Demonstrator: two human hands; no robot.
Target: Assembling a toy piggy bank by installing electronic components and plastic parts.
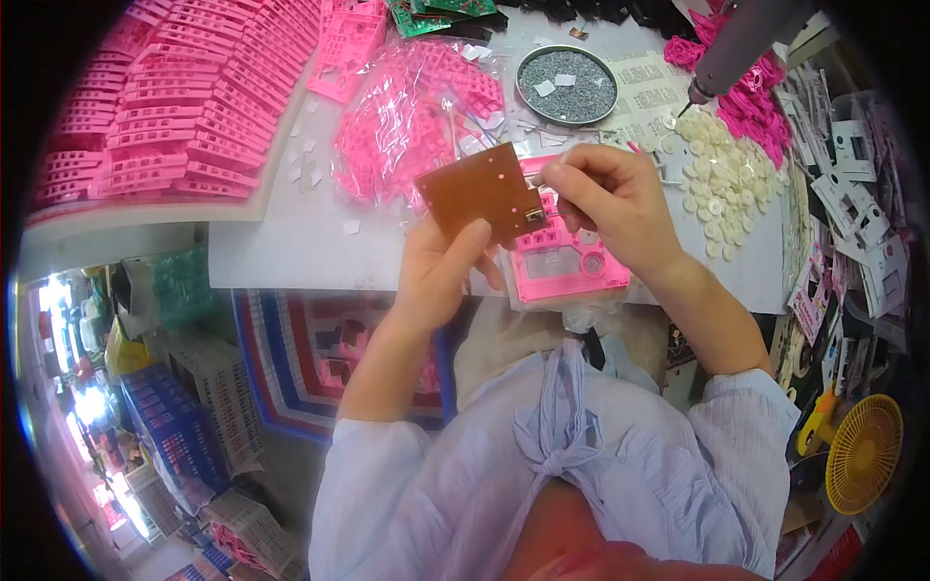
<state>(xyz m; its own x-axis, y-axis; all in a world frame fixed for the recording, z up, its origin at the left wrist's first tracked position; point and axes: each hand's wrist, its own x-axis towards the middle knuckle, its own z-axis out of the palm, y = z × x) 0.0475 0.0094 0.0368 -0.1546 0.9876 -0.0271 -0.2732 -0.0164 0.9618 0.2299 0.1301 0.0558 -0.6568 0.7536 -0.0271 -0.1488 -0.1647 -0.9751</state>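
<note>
My left hand (pixel 435 263) grips a brown circuit board (pixel 473 192) by its lower edge, thumb on the face turned toward me. Several small holes and a small dark component show on that face. At the board's right edge my right hand (pixel 617 201) is closed in a pinch, fingertips close to or touching the edge. Something small and pale shows at the fingertips, too small to name. Partly hidden beneath both hands, a pink plastic panel (pixel 573 282) with square slots and a round opening lies at the table's front edge.
Stacked pink panels (pixel 194 107) fill the far left, beside a clear bag of pink parts (pixel 387 136). A round tin of small grey pieces (pixel 567 85) stands at the back. White discs (pixel 717 184) lie right, under a hanging electric screwdriver (pixel 741 48). A yellow fan (pixel 864 455) sits lower right.
</note>
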